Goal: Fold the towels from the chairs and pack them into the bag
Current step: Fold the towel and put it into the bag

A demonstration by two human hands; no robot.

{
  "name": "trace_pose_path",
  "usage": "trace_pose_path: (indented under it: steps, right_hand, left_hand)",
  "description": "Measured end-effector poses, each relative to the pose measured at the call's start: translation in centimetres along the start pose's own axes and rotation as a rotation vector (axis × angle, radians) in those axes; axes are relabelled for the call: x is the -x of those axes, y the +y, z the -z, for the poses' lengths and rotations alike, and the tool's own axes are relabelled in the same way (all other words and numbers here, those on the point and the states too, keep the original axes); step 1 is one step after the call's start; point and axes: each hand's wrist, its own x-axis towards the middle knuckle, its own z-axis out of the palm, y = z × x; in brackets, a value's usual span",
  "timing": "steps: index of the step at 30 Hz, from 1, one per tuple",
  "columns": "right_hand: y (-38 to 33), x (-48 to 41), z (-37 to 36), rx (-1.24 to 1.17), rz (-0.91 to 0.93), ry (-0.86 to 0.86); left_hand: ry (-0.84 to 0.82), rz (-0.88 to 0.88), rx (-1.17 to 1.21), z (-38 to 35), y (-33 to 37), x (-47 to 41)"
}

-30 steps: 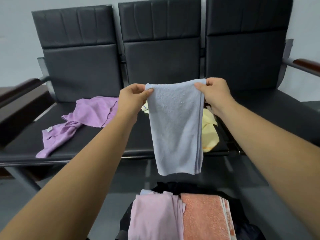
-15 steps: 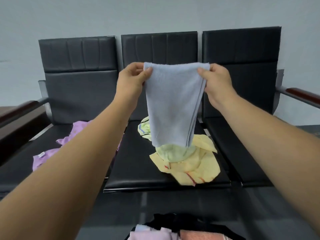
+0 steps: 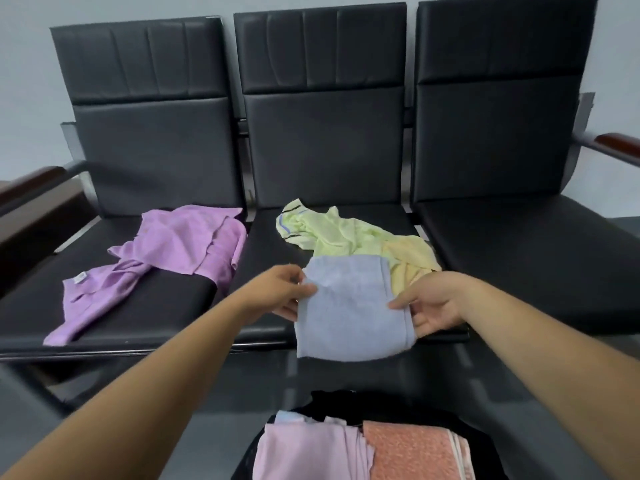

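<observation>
Black padded chairs (image 3: 322, 133) stand in a row against a pale wall, and their seats serve as the working surface. By the look of it the task is partly done: down at the near edge of view a dark bag (image 3: 346, 400) already holds a folded pink towel (image 3: 304, 452) and a folded orange towel (image 3: 408, 452) side by side, with a bit of pale blue cloth showing behind the pink one. Left to do are a purple towel (image 3: 173, 258) lying crumpled on the left seat, and a pale green towel (image 3: 332, 230) and a yellow towel (image 3: 408, 261) heaped together on the middle seat. The piece in hand is a blue towel (image 3: 349, 306), folded to a compact rectangle and held low over the front of the middle seat. Its far edge lies over the yellow towel and its near edge reaches out past the seat's front. The left hand (image 3: 280, 292) pinches its left edge, thumb on top and fingers beneath; the right hand (image 3: 433, 306) grips the right edge the same way. The towel's long axis runs from the person towards the chair backs, leaning slightly, with the layered edges along its right side. Judging from this, it needs at most one more fold before going into the bag.
</observation>
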Motion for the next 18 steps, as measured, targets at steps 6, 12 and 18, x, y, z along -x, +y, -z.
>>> trace_pose_path:
  steps: [6, 12, 18]
  right_hand:
    - [-2.0, -5.1, -0.4, 0.111, 0.445, 0.365]
    - [-4.2, -10.7, -1.2, 0.122, 0.558, 0.593]
    - [-4.2, -13.1, -1.9, 0.293, 0.427, 0.771]
  left_hand:
    - [0.393, -0.046, 0.166, -0.5, -2.0, -4.7]
    - [0.628, -0.034, 0.057, -0.1, -1.9, -10.4]
    - [0.544, 0.102, -0.11, -0.9, -3.5, -13.0]
